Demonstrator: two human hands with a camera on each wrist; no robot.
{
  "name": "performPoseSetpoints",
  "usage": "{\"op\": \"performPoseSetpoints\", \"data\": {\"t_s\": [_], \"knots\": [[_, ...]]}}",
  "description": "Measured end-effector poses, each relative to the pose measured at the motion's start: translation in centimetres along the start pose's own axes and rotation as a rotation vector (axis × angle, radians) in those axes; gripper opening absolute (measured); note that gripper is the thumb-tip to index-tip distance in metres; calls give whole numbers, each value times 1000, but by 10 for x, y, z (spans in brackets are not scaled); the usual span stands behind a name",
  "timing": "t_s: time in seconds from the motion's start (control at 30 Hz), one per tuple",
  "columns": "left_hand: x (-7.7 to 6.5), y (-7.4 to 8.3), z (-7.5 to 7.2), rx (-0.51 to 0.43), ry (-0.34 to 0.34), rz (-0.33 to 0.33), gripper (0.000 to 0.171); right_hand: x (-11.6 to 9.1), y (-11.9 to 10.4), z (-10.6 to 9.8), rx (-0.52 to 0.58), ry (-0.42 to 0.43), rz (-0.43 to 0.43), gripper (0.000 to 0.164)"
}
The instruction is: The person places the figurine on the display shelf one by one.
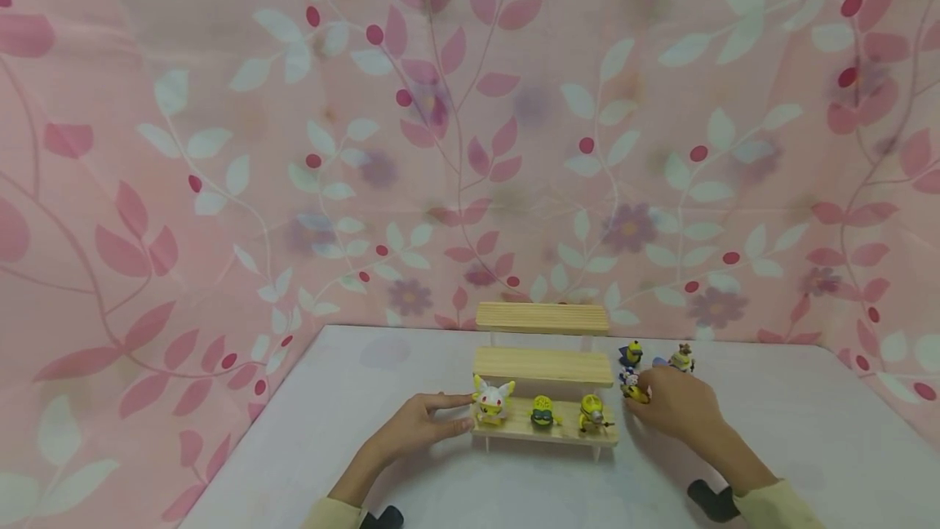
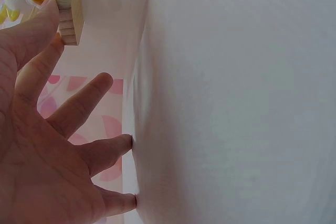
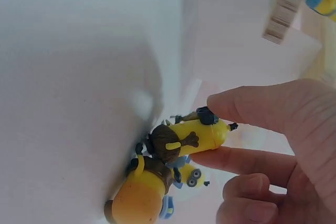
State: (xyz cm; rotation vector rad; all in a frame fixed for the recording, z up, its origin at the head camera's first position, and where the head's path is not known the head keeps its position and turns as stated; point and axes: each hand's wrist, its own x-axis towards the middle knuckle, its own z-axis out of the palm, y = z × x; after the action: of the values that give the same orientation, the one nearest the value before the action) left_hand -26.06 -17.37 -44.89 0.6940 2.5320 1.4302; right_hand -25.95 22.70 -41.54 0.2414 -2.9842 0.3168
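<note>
Thumb and index finger of my right hand (image 1: 677, 402) pinch a yellow minion figurine (image 3: 199, 136) with brown clothing and dark goggles, just right of the stepped wooden display shelf (image 1: 543, 366). Against it in the right wrist view is a bulkier orange-yellow figurine (image 3: 139, 198). A smaller goggled minion (image 3: 193, 174) shows behind. My left hand (image 1: 422, 423) touches the left end of the lowest board with thumb and index fingertip, its other fingers spread. On that board stand a white-hooded yellow figurine (image 1: 492, 400), a minion with dark green glasses (image 1: 542, 412) and another minion (image 1: 591, 413).
Behind my right hand stand a dark-caped figurine (image 1: 631, 353) and a figurine with a brown top (image 1: 683, 357). The shelf's clear supports hold its boards in steps on the white table (image 1: 330, 374). A pink floral cloth (image 1: 455, 145) hangs behind the table.
</note>
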Motion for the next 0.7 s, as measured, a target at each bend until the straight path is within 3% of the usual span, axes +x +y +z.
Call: {"op": "performPoseSetpoints", "data": {"t_s": [0.7], "knots": [[3,-8,1,24,5,5,42,-7,22,-4,214,34,-105,23]]}}
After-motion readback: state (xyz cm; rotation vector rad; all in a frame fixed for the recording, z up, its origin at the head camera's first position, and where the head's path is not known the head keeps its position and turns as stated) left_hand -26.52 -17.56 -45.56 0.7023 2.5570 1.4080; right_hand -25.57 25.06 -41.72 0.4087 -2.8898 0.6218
